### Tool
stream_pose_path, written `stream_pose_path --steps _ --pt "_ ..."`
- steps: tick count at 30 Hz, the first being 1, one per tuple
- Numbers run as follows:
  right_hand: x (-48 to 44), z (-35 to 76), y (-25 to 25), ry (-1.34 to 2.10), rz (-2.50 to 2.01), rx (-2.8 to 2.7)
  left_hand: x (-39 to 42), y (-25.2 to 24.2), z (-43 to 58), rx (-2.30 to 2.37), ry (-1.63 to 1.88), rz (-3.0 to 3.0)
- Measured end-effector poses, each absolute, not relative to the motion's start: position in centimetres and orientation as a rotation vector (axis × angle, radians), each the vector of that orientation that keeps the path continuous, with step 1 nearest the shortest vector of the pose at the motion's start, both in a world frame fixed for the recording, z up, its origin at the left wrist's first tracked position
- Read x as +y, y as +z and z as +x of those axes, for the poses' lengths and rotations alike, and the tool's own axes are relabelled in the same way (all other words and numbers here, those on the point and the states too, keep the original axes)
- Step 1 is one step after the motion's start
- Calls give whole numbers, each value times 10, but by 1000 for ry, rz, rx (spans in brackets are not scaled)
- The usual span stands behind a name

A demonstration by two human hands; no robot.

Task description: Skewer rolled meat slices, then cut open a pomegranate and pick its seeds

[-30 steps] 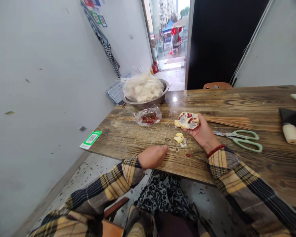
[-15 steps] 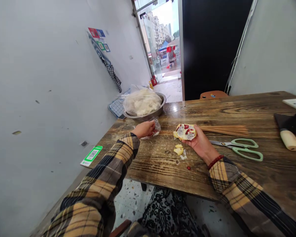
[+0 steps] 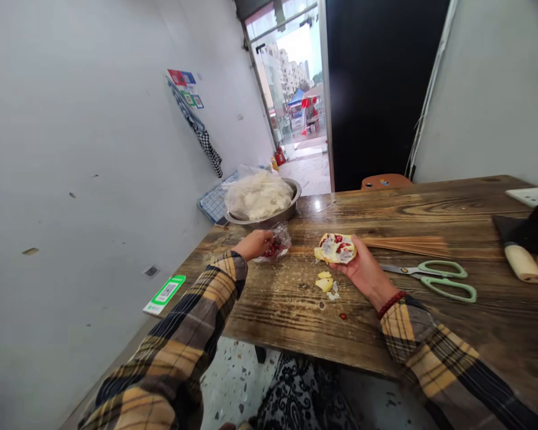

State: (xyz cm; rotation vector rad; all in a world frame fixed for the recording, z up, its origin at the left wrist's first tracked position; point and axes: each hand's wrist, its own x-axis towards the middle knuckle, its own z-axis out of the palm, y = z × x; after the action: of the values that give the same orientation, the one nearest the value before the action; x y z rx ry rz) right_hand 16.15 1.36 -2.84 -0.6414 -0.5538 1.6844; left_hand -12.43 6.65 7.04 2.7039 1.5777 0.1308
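My right hand (image 3: 365,272) is closed around a piece of pomegranate (image 3: 336,248), its pale inner side with a few red seeds turned up. My left hand (image 3: 256,243) is at the left edge of a clear plastic bag (image 3: 283,237), which holds red pomegranate seeds (image 3: 274,248). Its fingers are curled together; what is between them, if anything, is hidden. Yellowish peel pieces (image 3: 324,282) lie on the table below the pomegranate. One loose red seed (image 3: 343,316) lies closer to me.
Green-handled scissors (image 3: 446,279) and a bundle of thin brown sticks (image 3: 406,245) lie right of my right hand. Behind the bag stands a metal bowl (image 3: 295,197) with a plastic-covered pale mass (image 3: 260,194). A code stand (image 3: 165,294) is at the wooden table's (image 3: 291,316) left edge.
My left hand has shifted slightly left over the bag, so more of the red seeds show. My right hand keeps the pomegranate in nearly the same place. The view has tilted a little.
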Motion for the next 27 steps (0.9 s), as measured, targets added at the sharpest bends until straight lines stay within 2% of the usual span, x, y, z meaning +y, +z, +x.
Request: stream_pose_path --steps 4,7,10,16,23,27 --pt "14 159 -26 1693 -606 -567 40 81 -99 1546 241 2725" --pt "13 161 -22 1671 -609 -546 10 71 -71 1335 299 2685" --pt "12 165 -18 1649 -593 -534 -19 50 -43 1184 234 2624" --pt "15 168 -16 1666 -613 -498 -58 16 -3 1187 148 2518" --pt "14 166 -17 1655 -584 -518 -78 10 27 1133 -135 2710" --pt "12 166 -16 1657 -589 -515 -73 18 17 1182 -66 2700"
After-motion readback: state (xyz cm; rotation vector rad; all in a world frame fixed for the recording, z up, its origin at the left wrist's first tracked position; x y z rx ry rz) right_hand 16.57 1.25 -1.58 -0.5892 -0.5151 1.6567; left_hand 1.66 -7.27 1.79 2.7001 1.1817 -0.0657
